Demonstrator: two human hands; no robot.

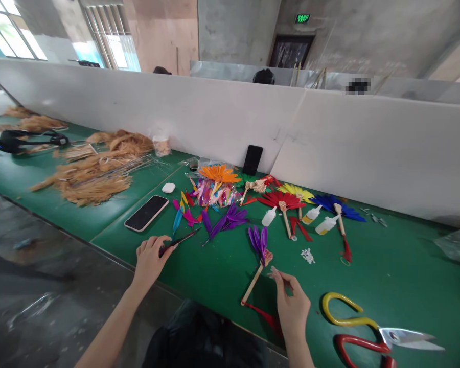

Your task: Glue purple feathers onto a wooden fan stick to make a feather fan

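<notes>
My left hand (pixel 152 259) is closed around dark, slender tweezers (pixel 186 237), their tip pointing right across the green table. In front of me lies a small fan (pixel 254 281) with a wooden stick handle, a red tassel and several purple feathers (pixel 258 242) at its head. Just right of that head, my right hand (pixel 292 299) has thumb and forefinger pinched together; whatever is between them is too small to make out. Loose purple feathers (pixel 230 221) are spread beyond the tweezers. A little pile of white bits (pixel 307 255) sits to the right.
Large scissors (pixel 383 332) with yellow and red handles lie at right. Feather fans in red (pixel 282 200), blue (pixel 336 205) and orange (pixel 219 176) stand farther back, near glue bottles (pixel 327 225). A phone (pixel 146 213) and tan fibre bundles (pixel 95 189) are left. A white partition (pixel 214 112) runs behind.
</notes>
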